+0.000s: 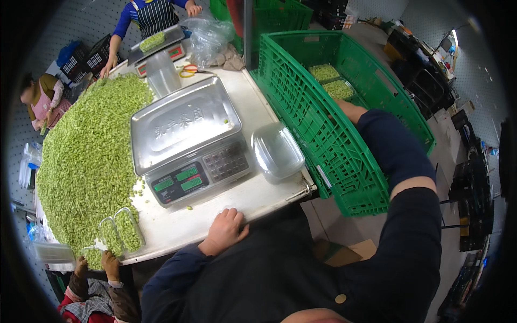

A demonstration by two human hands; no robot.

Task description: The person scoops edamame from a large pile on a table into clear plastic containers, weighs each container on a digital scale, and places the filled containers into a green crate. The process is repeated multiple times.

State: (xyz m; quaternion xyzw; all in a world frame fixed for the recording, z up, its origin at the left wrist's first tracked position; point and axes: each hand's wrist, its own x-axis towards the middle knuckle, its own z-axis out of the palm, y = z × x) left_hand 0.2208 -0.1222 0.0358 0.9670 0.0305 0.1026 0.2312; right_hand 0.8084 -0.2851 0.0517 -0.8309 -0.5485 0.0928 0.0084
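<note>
My left hand (225, 231) rests on the near edge of the white table (190, 226), fingers loosely bent, thumb apart, holding nothing. Over the wall of a green plastic crate (319, 101) reaches my right arm. My right hand (350, 111) is inside it, close to two clear trays of shelled green beans (338, 89); its fingers are hidden by the crate wall. A digital weighing scale (183, 129) with a steel pan stands before me, one loose bean on the pan. To its right lies a stack of clear plastic trays (278, 151).
A large heap of green beans (89, 161) covers the table's left side. Filled trays (128, 230) stand by a gloved co-worker's hands (110, 264). Across the table are another person's scale (161, 56), scissors (189, 71), upright clear containers (162, 74) and a plastic bag (208, 38).
</note>
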